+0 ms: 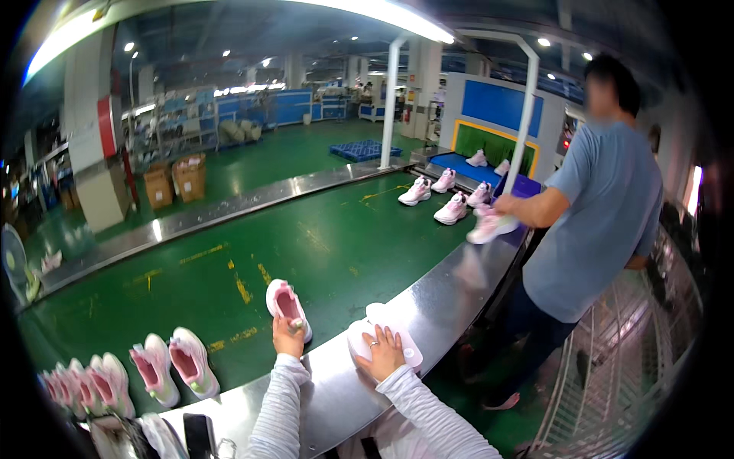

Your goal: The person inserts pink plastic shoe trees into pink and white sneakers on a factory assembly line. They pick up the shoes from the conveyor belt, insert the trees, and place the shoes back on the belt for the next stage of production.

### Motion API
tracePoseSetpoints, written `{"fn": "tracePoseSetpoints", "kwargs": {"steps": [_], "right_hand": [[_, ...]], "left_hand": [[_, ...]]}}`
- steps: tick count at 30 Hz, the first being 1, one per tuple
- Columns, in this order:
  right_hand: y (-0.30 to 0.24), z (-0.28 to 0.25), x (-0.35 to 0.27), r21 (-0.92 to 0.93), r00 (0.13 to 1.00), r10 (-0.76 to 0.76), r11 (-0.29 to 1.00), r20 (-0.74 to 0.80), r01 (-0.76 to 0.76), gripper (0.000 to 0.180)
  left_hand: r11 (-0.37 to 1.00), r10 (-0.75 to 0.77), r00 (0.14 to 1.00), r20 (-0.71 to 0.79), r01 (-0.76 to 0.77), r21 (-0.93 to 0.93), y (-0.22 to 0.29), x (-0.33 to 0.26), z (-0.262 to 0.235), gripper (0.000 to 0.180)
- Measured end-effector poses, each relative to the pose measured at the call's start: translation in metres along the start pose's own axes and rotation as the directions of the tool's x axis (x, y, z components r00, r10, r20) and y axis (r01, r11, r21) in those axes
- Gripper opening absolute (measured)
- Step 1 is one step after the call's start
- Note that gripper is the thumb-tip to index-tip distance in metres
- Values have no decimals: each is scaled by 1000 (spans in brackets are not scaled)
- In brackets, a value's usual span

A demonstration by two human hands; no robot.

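Observation:
My left hand (287, 336) grips the heel end of a pink and white sneaker (285, 297) on the green conveyor belt, beside the metal edge. The shoe's toe points away from me and its pink opening faces up. My right hand (382, 349) lies with its fingers spread on some flat, white, rounded pieces (411, 348) that look like insoles. They rest on the shiny metal ledge (336, 398). To the left on the belt stand a pair of similar sneakers (189, 363) and, beyond them, a row of several more (92, 382).
A co-worker (592, 206) stands at the right, holding a sneaker (491, 224) over the ledge. Several sneakers (451, 206) sit near a machine opening (489, 149) at the belt's far end. A dark phone (199, 436) lies at the near left. A wire rack (604, 375) stands at right.

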State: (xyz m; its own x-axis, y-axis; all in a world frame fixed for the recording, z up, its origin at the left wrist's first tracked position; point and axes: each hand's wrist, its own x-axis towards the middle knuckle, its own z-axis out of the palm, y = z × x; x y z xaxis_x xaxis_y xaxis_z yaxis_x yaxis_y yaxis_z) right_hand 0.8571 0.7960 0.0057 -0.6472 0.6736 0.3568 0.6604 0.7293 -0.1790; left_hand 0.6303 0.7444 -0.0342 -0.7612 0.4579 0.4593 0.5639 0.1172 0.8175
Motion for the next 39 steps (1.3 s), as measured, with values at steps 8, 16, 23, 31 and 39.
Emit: {"fn": "tracePoseSetpoints", "kwargs": {"steps": [8,16,23,31,39], "right_hand": [[-5,-23,0,-36,999,33,999,10,-33,59],[53,-68,124,692,917,-125,695,380,-192,50],[183,-6,251,176,919,393,905,-5,-386,61],[227,27,288,-172,784,595,803,175,-571,52],[150,13,265,-182,917,274,957,290,-228,19]], "left_hand": [[998,7,996,84,-12,63,9,-9,-6,79],[990,-113,986,124,102,93,25,-6,-5,78],[979,-27,997,74,12,204,13,-14,13,57],[966,-128,992,12,122,230,29,-10,13,45],[943,-225,973,50,205,260,33,-7,19,49]]}}
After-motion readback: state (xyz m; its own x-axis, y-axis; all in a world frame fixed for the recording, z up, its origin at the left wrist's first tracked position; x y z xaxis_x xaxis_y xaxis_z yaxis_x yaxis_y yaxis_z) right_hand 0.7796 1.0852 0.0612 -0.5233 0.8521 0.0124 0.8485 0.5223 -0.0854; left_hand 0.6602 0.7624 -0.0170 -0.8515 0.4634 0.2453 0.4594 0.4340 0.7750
